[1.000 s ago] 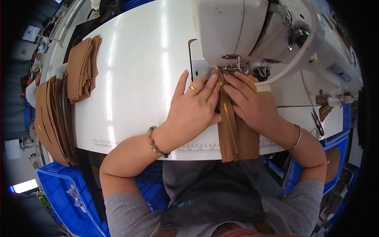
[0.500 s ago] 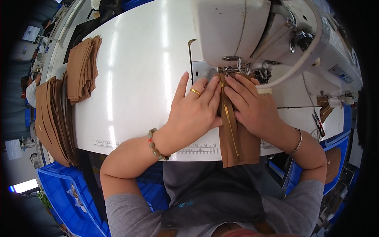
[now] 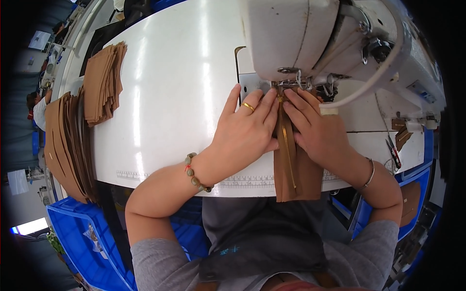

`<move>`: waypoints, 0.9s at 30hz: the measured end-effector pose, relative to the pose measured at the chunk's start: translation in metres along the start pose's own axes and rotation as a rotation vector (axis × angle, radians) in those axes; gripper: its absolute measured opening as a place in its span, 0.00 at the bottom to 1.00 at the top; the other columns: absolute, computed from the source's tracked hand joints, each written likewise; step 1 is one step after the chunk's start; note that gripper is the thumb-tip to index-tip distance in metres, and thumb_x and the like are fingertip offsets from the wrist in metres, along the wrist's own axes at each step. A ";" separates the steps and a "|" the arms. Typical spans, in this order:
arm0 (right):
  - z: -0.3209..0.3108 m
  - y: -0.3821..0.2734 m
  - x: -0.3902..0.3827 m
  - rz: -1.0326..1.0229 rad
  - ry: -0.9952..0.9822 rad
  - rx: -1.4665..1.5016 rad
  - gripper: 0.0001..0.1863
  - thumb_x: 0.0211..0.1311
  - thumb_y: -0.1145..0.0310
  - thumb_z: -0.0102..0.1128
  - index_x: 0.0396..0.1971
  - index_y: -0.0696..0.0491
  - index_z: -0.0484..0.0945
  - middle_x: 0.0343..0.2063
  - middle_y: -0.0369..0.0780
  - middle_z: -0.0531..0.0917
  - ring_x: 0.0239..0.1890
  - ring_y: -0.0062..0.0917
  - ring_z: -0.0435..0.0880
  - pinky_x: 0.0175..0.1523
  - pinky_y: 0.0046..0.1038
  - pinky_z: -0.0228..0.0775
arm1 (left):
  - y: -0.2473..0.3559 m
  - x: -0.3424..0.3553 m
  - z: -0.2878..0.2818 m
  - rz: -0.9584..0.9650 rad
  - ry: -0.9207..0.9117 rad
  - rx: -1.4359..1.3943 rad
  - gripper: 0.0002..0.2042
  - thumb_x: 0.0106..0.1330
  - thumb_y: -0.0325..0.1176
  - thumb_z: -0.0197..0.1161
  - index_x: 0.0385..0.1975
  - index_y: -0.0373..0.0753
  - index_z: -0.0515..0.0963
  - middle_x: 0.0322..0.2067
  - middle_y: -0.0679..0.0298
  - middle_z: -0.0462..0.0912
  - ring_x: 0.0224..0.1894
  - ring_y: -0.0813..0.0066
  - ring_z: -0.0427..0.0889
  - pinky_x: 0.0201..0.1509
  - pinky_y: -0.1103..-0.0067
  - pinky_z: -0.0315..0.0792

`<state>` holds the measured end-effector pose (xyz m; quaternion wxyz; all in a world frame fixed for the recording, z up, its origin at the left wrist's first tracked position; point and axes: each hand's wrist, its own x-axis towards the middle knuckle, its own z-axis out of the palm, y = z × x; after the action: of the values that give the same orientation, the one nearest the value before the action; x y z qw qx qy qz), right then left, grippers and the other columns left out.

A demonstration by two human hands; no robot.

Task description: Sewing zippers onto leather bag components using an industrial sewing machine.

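Note:
A brown fabric piece (image 3: pixel 309 174) lies lengthwise under the sewing machine's presser foot (image 3: pixel 287 84), its near end hanging just over the table edge. Along it runs a brown zipper (image 3: pixel 286 140) with gold teeth and a gold slider close to the foot. My left hand (image 3: pixel 247 119), with a gold ring, rests on the zipper's left side, fingers spread and fingertips close to the foot. On the right side my right hand (image 3: pixel 320 128) presses the fabric with outstretched fingers. Both thumbs reach toward the zipper teeth. The needle tip cannot be made out.
Stacks of brown fabric pieces (image 3: pixel 103 85) (image 3: pixel 65 145) lie at the table's left. Scissors (image 3: pixel 394 154) and brown scraps (image 3: pixel 403 136) are at the right. Blue bins (image 3: pixel 80 233) stand below the table edge. A ruler strip (image 3: pixel 242 184) runs along the front. The white machine head (image 3: pixel 291 39) overhangs my fingers.
The fabric and zipper have slid a little farther under the presser foot, with both hands moving along. The whole view has shifted slightly.

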<state>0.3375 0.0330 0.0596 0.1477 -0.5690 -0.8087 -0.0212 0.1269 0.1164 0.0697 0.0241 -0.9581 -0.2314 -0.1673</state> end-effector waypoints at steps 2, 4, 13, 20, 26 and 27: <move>0.002 0.002 0.000 0.001 0.010 0.006 0.32 0.54 0.63 0.75 0.60 0.55 0.80 0.66 0.44 0.79 0.59 0.39 0.82 0.68 0.46 0.68 | 0.000 0.001 0.000 -0.004 -0.014 0.017 0.36 0.47 0.50 0.77 0.57 0.37 0.82 0.59 0.63 0.81 0.64 0.63 0.76 0.75 0.54 0.62; 0.002 0.002 0.001 0.003 0.021 0.012 0.32 0.54 0.63 0.75 0.60 0.55 0.79 0.65 0.44 0.79 0.58 0.39 0.82 0.68 0.46 0.68 | -0.001 0.002 0.001 -0.008 -0.010 0.008 0.36 0.46 0.49 0.78 0.57 0.37 0.82 0.60 0.63 0.80 0.64 0.63 0.76 0.75 0.54 0.62; -0.003 0.004 0.004 -0.020 0.054 0.010 0.32 0.52 0.64 0.75 0.59 0.56 0.79 0.60 0.43 0.83 0.54 0.39 0.84 0.66 0.44 0.70 | -0.002 0.003 -0.001 -0.032 -0.013 -0.012 0.39 0.42 0.46 0.80 0.59 0.37 0.81 0.60 0.64 0.79 0.64 0.63 0.75 0.74 0.54 0.63; -0.012 -0.003 -0.004 -0.060 0.047 -0.058 0.31 0.51 0.65 0.74 0.56 0.61 0.79 0.64 0.48 0.78 0.57 0.39 0.81 0.64 0.40 0.72 | 0.011 -0.004 -0.005 0.134 0.071 -0.045 0.38 0.42 0.43 0.79 0.58 0.36 0.80 0.60 0.60 0.80 0.61 0.63 0.79 0.70 0.62 0.72; -0.016 -0.027 -0.047 -0.223 0.087 0.070 0.27 0.53 0.64 0.73 0.51 0.64 0.80 0.58 0.48 0.81 0.58 0.40 0.82 0.63 0.42 0.76 | 0.012 -0.021 0.006 0.080 0.068 -0.197 0.30 0.52 0.34 0.72 0.58 0.33 0.79 0.58 0.53 0.84 0.59 0.58 0.84 0.59 0.69 0.81; -0.015 -0.032 -0.057 -0.276 0.119 0.199 0.26 0.54 0.63 0.72 0.50 0.62 0.80 0.56 0.47 0.82 0.56 0.41 0.82 0.63 0.42 0.77 | 0.014 -0.021 0.006 0.078 0.073 -0.203 0.30 0.52 0.34 0.72 0.58 0.33 0.79 0.58 0.53 0.84 0.59 0.58 0.84 0.59 0.69 0.81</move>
<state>0.3290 -0.0331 0.0631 0.2467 -0.4330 -0.8670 0.0052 0.1173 0.0951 0.0571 -0.0580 -0.9571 -0.1746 -0.2238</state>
